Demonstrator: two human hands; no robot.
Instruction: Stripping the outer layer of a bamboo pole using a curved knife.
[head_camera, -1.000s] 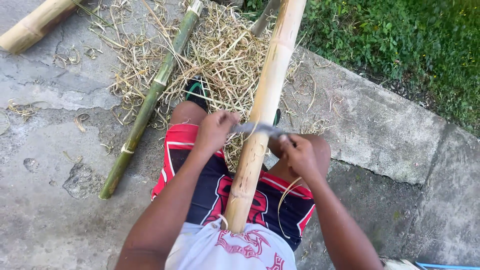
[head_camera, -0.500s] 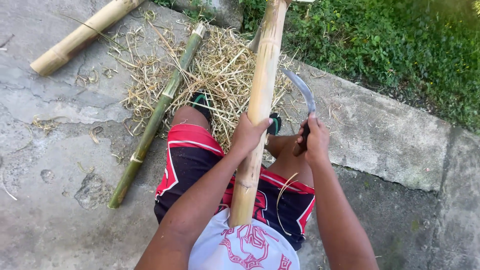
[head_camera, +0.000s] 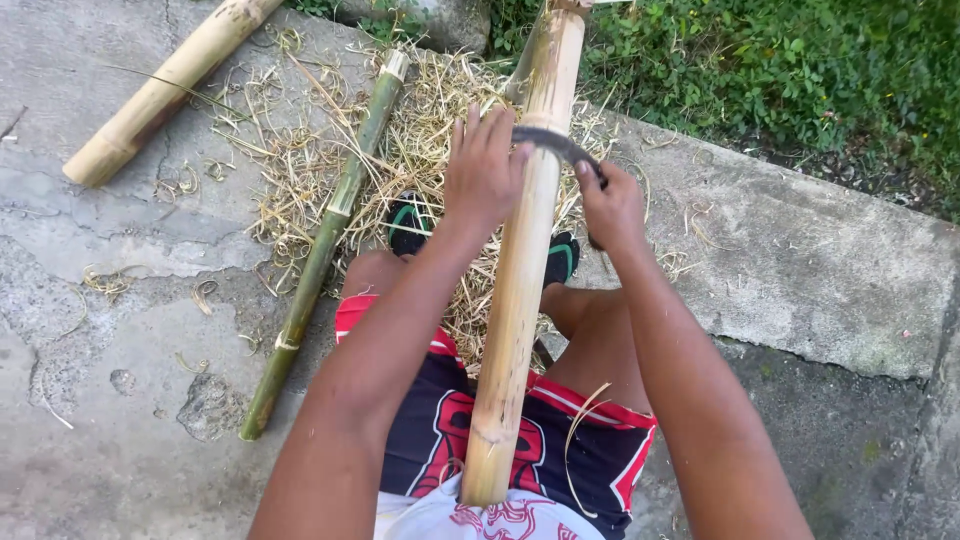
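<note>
We look down from a head-worn camera at a seated person's two bare arms working on a long pale bamboo pole. The pole runs from the lap, where its cut end rests against the shirt, up and away between the knees toward the grass, so the body seems to brace it while both hands work farther along. A curved dark blade lies across the pole near its far end. The left hand rests on the blade's left end with its fingers stretched out and slightly apart, pressing flat rather than curling round; we judge this steadies the blade's tip against the pole. The right hand is closed in a fist around the blade's other end, likely a handle, though the hand hides it. Holding the blade at both ends lets it sit square across the round surface. A heap of dry shavings covers the concrete floor under the legs, and dark sandals show among them. Left of the legs a thinner green bamboo pole lies on the concrete, well apart from the hands, and a second pale pole lies farther off at top left.
</note>
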